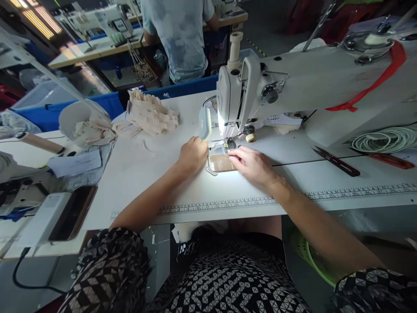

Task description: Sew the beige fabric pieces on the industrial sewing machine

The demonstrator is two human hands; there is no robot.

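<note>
A white sewing machine stands over the table, its lamp lighting the needle area. Below the needle lies a small shiny tan plate. My left hand is at the left edge of this lit area, its fingers curled together; whatever it may hold is hidden. On the right side, my right hand has thumb and forefinger pressed together by the presser foot, over the plate's right edge. What lies between those fingertips is too small to make out.
Ruffled beige fabric pieces lie at the back left. Thread snips and an orange-handled tool rest on the right. A phone and a white box sit at the left. A person works beyond the blue cloth edge.
</note>
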